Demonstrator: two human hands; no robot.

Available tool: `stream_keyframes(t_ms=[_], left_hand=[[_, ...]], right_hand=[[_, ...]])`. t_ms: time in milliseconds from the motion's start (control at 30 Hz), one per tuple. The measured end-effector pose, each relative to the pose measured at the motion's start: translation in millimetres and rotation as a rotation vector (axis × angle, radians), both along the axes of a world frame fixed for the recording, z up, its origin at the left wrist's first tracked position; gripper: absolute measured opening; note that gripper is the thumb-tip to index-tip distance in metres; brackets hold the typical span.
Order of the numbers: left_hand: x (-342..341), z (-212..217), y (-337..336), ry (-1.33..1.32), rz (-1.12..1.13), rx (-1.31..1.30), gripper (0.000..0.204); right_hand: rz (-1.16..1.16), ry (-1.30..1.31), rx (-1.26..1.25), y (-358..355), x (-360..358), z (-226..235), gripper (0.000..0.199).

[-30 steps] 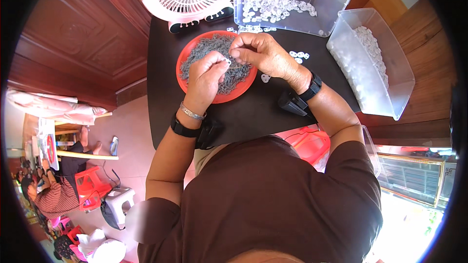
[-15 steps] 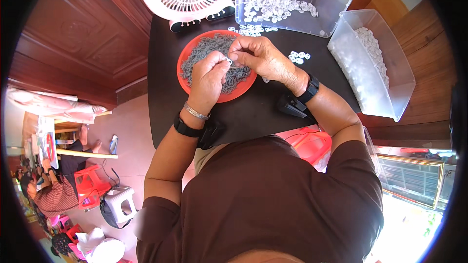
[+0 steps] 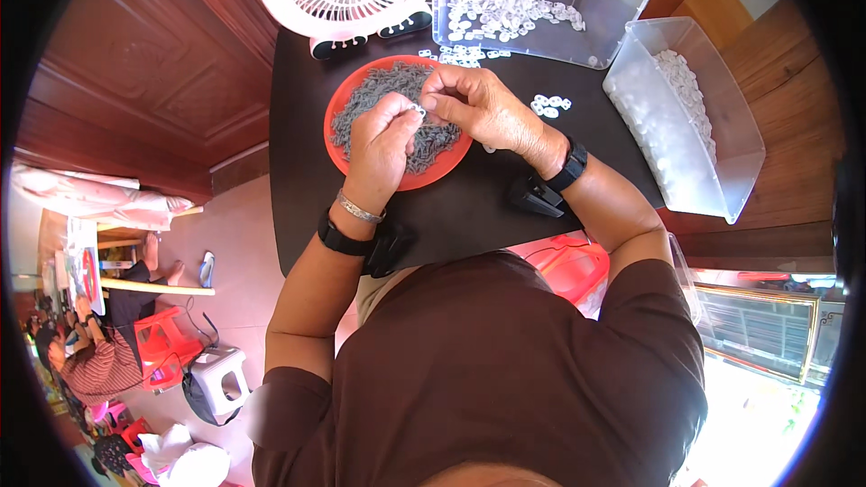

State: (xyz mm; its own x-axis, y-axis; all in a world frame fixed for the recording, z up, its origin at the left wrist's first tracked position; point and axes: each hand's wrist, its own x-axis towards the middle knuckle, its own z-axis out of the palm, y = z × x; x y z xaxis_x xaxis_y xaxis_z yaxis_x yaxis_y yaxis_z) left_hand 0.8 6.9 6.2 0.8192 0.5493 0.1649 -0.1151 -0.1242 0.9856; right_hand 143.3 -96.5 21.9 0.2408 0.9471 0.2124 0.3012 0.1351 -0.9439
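Your left hand (image 3: 381, 138) pinches a small white plastic piece (image 3: 419, 111); your right hand (image 3: 490, 108), just right, is pinched, contents unclear.

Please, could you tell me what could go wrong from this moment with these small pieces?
The small white piece, held at the left hand's fingertips, could slip and fall among the grey pieces in the red bowl.

The right hand might brush the loose white pieces beside it and scatter them across the black table.
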Motion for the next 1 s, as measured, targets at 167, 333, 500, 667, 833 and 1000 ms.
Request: stream_keyframes(t_ms=[167, 333, 500, 667, 833, 1000], left_hand=[[-1.1, 0.3, 1.9, 0.023, -0.047, 0.047, 0.012], [-0.1, -3.2, 1.8, 0.033, -0.092, 0.115, 0.010], [-2.3, -2.0, 0.8, 0.033, -0.104, 0.140, 0.012], [-1.5, 1.9, 0.0, 0.033, -0.089, 0.050, 0.012], [-3.9, 6.7, 7.4, -0.036, 0.011, 0.036, 0.014], [-3.4, 7.4, 8.1, -0.051, -0.002, 0.002, 0.015]], right_hand=[[0.003, -0.301, -0.035, -7.0, 4.7, 11.8, 0.009], [0.053, -0.534, 0.089, -6.6, 9.8, 9.8, 0.009], [0.096, -0.522, 0.125, -6.8, 6.0, 12.9, 0.012], [0.085, -0.469, 0.050, -8.9, 9.5, 13.5, 0.020], [-0.278, -0.264, -0.071, -13.7, 49.6, 25.4, 0.032], [-0.370, -0.645, -0.222, -25.4, 88.7, 19.0, 0.022]])
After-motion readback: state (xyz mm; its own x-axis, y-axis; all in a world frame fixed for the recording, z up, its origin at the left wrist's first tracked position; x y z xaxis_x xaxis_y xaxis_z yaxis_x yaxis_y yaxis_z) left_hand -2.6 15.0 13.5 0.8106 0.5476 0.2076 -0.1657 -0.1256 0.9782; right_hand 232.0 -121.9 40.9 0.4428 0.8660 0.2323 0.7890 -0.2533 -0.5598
